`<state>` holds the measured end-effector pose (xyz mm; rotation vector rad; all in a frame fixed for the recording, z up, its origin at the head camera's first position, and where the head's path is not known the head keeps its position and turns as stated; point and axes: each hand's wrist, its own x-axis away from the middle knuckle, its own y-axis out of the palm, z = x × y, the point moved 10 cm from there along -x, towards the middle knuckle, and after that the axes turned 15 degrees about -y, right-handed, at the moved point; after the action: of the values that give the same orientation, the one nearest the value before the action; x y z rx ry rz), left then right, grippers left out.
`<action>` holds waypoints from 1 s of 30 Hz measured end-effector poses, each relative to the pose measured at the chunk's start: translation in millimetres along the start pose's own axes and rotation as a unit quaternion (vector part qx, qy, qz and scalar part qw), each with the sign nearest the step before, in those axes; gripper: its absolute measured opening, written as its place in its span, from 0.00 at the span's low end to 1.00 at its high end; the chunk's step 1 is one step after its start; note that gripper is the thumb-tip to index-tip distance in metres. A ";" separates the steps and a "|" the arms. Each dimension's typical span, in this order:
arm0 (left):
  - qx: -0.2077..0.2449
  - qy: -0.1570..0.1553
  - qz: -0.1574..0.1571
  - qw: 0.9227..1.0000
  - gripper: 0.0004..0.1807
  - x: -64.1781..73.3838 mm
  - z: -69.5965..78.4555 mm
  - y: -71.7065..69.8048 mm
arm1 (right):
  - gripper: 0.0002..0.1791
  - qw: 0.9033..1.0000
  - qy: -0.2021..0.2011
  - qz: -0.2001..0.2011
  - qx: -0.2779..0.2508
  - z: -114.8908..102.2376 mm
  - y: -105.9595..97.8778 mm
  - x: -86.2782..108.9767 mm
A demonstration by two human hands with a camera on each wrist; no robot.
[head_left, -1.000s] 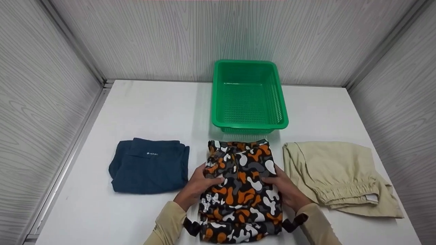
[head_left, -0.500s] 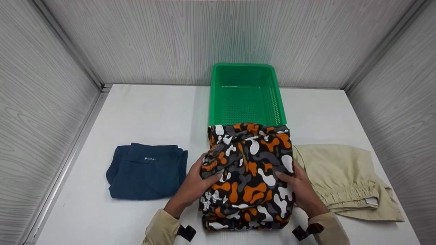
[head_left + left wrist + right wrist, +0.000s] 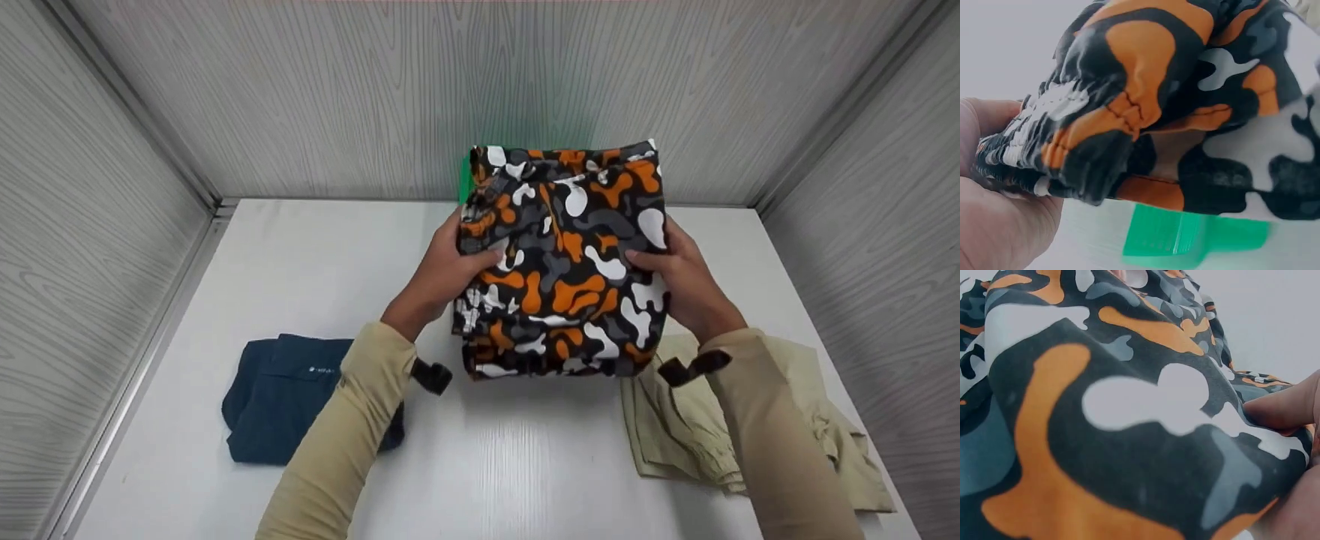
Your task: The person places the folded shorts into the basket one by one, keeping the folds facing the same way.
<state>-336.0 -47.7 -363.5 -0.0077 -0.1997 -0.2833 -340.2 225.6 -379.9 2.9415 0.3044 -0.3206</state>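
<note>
Folded trousers with an orange, white, grey and black camouflage print are held up above the table, overlapping the basket in the head view. My left hand grips their left side, thumb on top and the other fingers underneath. On the opposite side my right hand holds them the same way. A gathered elastic edge of the trousers shows beside the left hand in the left wrist view. Behind them, the green plastic basket is mostly hidden in the head view, with just a sliver of its rim showing.
A folded dark blue garment with a small white logo lies at left on the white table, partly behind the left sleeve. Beige trousers with an elastic waist lie at right, under the right forearm. Grey wood-patterned panels enclose three sides.
Both hands have lifted the camouflage trousers off the table and carried them forward, from in front of the basket to over it. The blue and beige garments stay in place.
</note>
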 end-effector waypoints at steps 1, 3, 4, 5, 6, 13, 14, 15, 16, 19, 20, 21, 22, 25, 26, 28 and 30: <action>-0.001 -0.001 0.001 1.000 0.42 -1.6 -0.6 -0.3 | 0.40 1.000 -0.003 0.008 0.009 -1.3 0.0 0.1; 0.001 -0.034 0.013 0.999 0.43 -17.7 0.5 -5.3 | 0.40 1.000 0.018 0.021 0.014 3.9 -4.8 -16.9; 0.002 -0.052 0.018 0.999 0.44 -25.1 0.3 -7.9 | 0.40 0.999 0.030 0.025 0.018 5.8 -6.7 -24.3; -0.001 -0.065 0.025 0.998 0.44 -31.7 0.9 -10.3 | 0.40 0.999 0.039 0.025 0.021 7.0 -7.6 -31.7; -0.002 -0.073 0.030 0.997 0.46 -37.4 1.6 -12.5 | 0.41 0.998 0.045 0.023 0.023 7.6 -7.9 -38.4; -0.016 -0.126 0.076 0.989 0.48 -61.4 -8.0 -25.0 | 0.37 0.995 0.076 0.010 0.065 18.8 -9.7 -67.3; -0.024 -0.136 0.083 0.987 0.48 -62.8 -11.7 -25.9 | 0.36 0.994 0.079 0.009 0.076 21.8 -9.4 -68.3; -0.032 -0.145 0.092 0.985 0.48 -63.6 -15.8 -26.7 | 0.35 0.993 0.082 0.009 0.090 25.2 -9.1 -68.5; -0.039 -0.154 0.100 0.982 0.49 -64.0 -20.1 -26.9 | 0.34 0.991 0.084 0.010 0.103 28.6 -9.1 -68.3; -0.061 -0.169 0.119 0.977 0.47 -62.7 -31.2 -24.4 | 0.30 0.985 0.086 0.010 0.149 39.0 -8.8 -64.3; -0.069 -0.173 0.123 0.975 0.46 -62.0 -34.4 -22.6 | 0.28 0.982 0.085 0.009 0.165 41.6 -8.6 -62.2; -0.078 -0.175 0.126 0.973 0.45 -61.6 -37.1 -20.5 | 0.27 0.979 0.083 0.009 0.185 43.6 -9.0 -60.2; -0.087 -0.177 0.129 0.972 0.44 -61.4 -39.1 -18.0 | 0.26 0.976 0.078 0.008 0.202 44.9 -9.2 -58.8; -0.122 -0.177 0.132 0.968 0.41 -63.0 -44.4 -9.4 | 0.21 0.967 0.055 0.012 0.250 45.7 -9.8 -55.4; -0.131 -0.175 0.130 0.967 0.41 -63.9 -45.7 -6.0 | 0.19 0.963 0.044 0.016 0.264 44.8 -10.1 -55.1; -0.149 -0.169 0.131 0.965 0.41 -66.0 -48.3 0.0 | 0.17 0.957 0.023 0.027 0.288 43.1 -11.0 -55.2; -0.171 -0.168 0.137 0.961 0.42 -67.9 -52.4 3.6 | 0.17 0.948 0.008 0.029 0.318 42.4 -9.9 -55.6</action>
<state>-388.6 -27.3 -428.1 -0.4269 -0.4804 -0.0335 -403.7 217.1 -409.5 3.5783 0.1286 -0.4585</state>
